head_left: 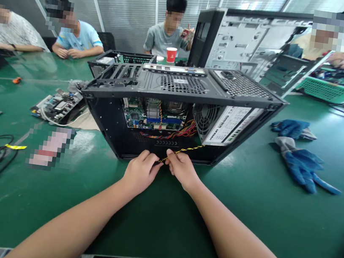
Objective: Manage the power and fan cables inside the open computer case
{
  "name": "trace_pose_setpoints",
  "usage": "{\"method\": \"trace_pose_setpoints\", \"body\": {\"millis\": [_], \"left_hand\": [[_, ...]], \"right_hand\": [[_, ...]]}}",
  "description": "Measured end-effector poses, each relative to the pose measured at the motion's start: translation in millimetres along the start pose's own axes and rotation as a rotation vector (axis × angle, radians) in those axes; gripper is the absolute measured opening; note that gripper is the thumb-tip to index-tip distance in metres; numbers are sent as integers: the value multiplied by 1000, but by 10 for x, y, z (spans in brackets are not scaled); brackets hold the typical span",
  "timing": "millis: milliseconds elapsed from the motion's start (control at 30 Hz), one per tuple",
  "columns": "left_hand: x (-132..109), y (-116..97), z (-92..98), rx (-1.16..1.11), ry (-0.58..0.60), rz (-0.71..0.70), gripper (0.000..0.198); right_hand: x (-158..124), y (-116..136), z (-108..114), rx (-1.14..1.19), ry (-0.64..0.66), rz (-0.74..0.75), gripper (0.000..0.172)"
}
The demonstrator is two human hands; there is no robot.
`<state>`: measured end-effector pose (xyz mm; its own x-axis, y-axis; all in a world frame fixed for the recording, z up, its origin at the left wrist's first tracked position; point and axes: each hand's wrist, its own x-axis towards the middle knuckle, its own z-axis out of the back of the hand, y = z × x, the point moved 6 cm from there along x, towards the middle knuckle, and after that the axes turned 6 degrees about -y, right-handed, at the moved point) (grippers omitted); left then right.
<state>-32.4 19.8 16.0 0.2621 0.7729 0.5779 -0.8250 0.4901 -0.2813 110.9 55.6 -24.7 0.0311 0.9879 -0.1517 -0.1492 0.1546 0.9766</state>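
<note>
Both hands meet just in front of an open black computer case (111, 125) that lies on its side on the green bench (244, 207). The left hand (140, 171) and the right hand (182, 169) are each pinched shut on the one yellow-and-black twisted cable (188, 149), fingertips almost touching. The cable is thin, striped like a rope, and runs taut from between the hands, up and to the right of the right hand, into the case below the power supply (227, 124). The power supply's white label carries print too small to read. Just beyond the hands, inside the case, sit one round fan (203, 120), one green motherboard (153, 115) and a bundle of red and yellow wires (184, 131). Well to the right of the right hand lie two blue gloves (301, 164), apart from each other. To the far left of the left hand rests one loose circuit board (58, 104). Beyond the case stand one red cup (171, 54), its mark unreadable, and a second, upright case (245, 41) with its side off. Four other people sit around the bench.
</note>
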Motion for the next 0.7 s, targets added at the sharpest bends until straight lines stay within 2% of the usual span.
{"method": "trace_pose_setpoints", "body": {"millis": [200,433,700], "left_hand": [[-6,-11,12,64,-30,-32,19],[-21,-59,9,165,-41,-115,27],[-12,-41,6,185,-14,-84,30]], "right_hand": [[-21,15,-23,61,29,-16,55],[-55,39,-82,295,101,-93,56],[-54,7,-78,402,95,-188,54]]}}
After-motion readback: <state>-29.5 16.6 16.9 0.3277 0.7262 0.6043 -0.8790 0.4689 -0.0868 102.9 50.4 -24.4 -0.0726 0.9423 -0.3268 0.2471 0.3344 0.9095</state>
